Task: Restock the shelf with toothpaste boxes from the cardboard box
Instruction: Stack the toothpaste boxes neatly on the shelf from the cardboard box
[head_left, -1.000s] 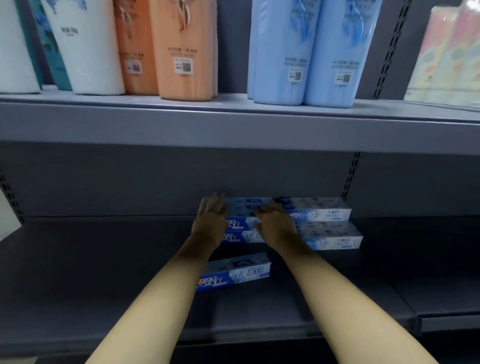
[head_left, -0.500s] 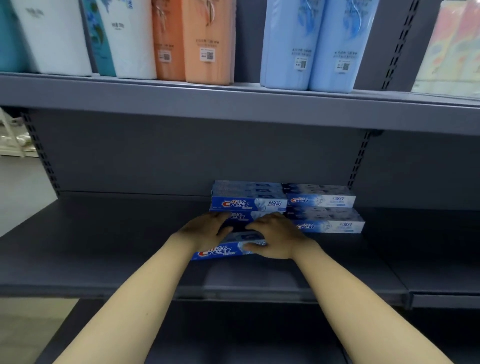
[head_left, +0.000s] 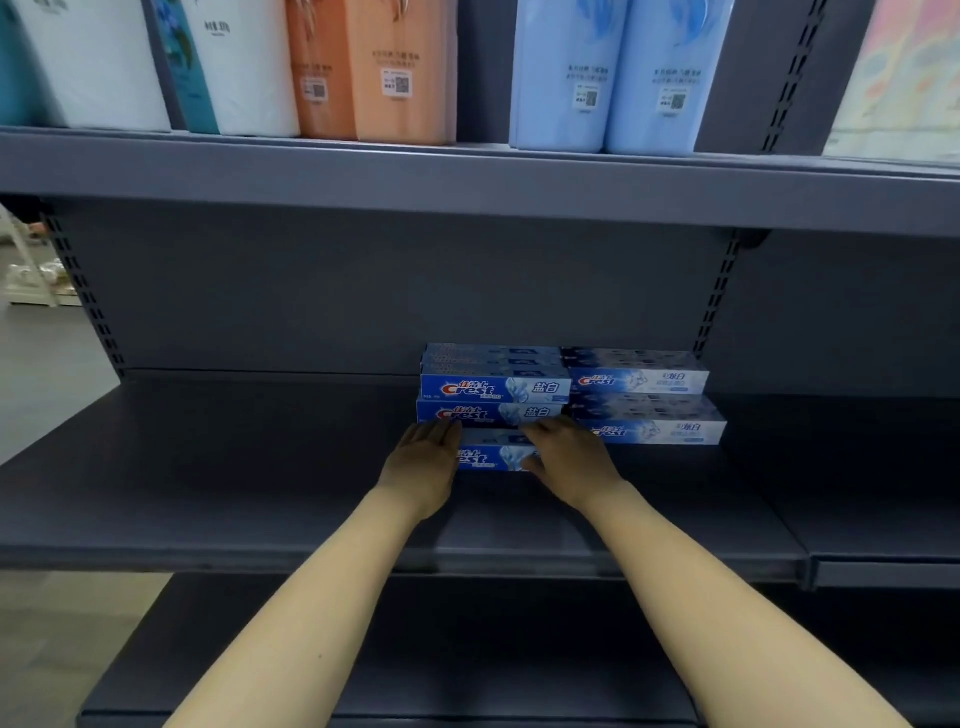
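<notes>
While both hands, left hand (head_left: 423, 457) and right hand (head_left: 569, 454), fingers spread flat, press the front toothpaste box (head_left: 493, 457) toward the Crest stack (head_left: 493, 387), squaring it up seems next.

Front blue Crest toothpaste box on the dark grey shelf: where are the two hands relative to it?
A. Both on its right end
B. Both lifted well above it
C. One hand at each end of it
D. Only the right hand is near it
C: the left hand lies flat against the left end of the front blue Crest toothpaste box and the right hand covers its right end, on the dark grey shelf.
</notes>
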